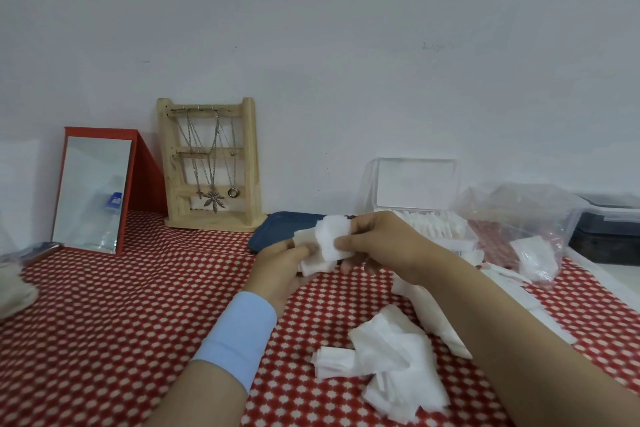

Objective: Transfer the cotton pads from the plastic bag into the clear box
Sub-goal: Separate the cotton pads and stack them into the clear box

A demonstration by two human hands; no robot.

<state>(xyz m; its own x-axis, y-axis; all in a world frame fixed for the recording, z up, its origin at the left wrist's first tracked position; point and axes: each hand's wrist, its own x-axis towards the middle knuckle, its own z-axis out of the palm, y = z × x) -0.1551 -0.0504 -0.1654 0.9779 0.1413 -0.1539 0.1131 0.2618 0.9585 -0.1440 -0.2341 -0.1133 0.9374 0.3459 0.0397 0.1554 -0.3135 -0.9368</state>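
Both my hands hold a small stack of white cotton pads (329, 239) above the red patterned tablecloth (121, 305). My left hand (277, 267) grips the stack from below and the left. My right hand (377, 243) pinches it from the right. Behind my right hand stands the clear box (415, 184) with its lid raised, and white pads lie inside it. The clear plastic bag (519, 218) lies to the right with a few pads in it. Loose pads (388, 357) are heaped on the cloth near my right forearm.
A red-framed mirror (91, 191) and a wooden jewellery stand (211, 163) with necklaces stand at the back left against the wall. A dark blue tray (277, 229) lies behind my hands. A dark lidded container (606, 222) sits at the far right.
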